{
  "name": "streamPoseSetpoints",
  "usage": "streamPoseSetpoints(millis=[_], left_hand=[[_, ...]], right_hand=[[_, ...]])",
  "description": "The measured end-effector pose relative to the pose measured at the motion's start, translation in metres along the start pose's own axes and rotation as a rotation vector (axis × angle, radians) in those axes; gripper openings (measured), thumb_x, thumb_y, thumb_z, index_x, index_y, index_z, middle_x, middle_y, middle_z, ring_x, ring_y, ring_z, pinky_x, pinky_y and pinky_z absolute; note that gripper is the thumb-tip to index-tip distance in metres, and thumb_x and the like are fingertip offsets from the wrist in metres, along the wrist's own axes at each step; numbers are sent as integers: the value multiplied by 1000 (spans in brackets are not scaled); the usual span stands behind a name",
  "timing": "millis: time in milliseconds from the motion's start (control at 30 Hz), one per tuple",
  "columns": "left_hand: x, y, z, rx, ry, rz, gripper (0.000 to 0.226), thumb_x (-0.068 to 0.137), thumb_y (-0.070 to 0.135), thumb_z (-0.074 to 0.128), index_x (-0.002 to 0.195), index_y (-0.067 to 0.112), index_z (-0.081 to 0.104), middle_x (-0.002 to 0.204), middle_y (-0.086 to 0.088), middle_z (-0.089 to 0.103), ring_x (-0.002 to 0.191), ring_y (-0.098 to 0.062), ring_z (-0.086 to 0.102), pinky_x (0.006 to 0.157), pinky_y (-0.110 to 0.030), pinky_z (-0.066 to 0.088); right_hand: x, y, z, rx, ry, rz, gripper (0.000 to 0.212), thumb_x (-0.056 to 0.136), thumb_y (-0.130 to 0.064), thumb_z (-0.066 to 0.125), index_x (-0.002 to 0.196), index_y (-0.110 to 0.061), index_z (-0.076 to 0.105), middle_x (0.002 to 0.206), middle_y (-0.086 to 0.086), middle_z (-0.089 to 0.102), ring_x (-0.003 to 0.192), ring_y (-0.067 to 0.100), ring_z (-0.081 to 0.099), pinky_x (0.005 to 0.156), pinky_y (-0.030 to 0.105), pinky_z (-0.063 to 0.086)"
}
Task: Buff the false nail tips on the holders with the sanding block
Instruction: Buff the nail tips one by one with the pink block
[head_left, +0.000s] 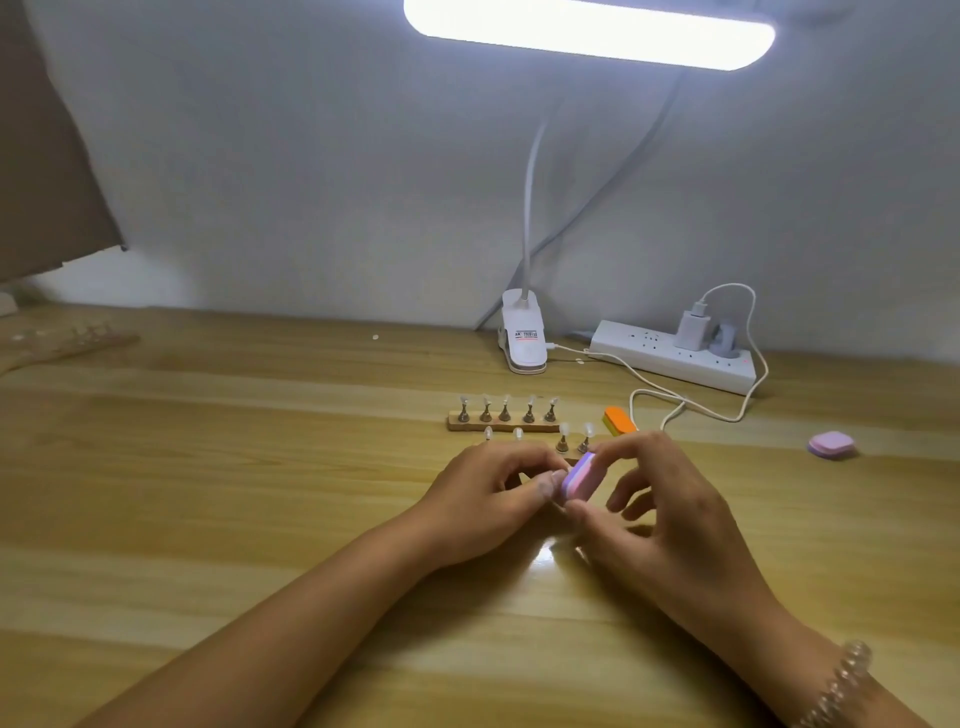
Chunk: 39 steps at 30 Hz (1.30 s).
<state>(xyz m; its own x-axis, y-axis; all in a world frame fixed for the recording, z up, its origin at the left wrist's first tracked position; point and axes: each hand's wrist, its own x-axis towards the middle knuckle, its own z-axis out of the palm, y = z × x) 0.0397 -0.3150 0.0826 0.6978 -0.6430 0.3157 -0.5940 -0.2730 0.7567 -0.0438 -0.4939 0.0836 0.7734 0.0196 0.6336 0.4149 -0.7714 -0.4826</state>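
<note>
Right hand (665, 499) pinches the sanding block (579, 480); left hand (488, 488) curls round what seems a hidden holder. Hard strokes could topple the neighbouring holders (562, 444).

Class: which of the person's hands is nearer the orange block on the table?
Right. The right hand, pinching the pink sanding block, sits just on the person's side of the orange block; the left hand is farther, toward its left.

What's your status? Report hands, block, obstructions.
Right hand pinches sanding block. Left hand curled against it, grip hidden. Near holder row just behind hands; no obstruction seen.
</note>
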Motion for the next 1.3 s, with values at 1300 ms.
streamPoseSetpoints(millis=[1300], left_hand=[[-1, -4, 1, -99, -15, -37, 8, 97, 17, 63, 94, 21, 68, 52, 24, 55, 38, 1, 44, 44, -17, 37]], right_hand=[[2, -2, -2, 45, 8, 40, 22, 79, -33, 75, 94, -26, 60, 92, -15, 59, 76, 10, 63, 56, 32, 55]])
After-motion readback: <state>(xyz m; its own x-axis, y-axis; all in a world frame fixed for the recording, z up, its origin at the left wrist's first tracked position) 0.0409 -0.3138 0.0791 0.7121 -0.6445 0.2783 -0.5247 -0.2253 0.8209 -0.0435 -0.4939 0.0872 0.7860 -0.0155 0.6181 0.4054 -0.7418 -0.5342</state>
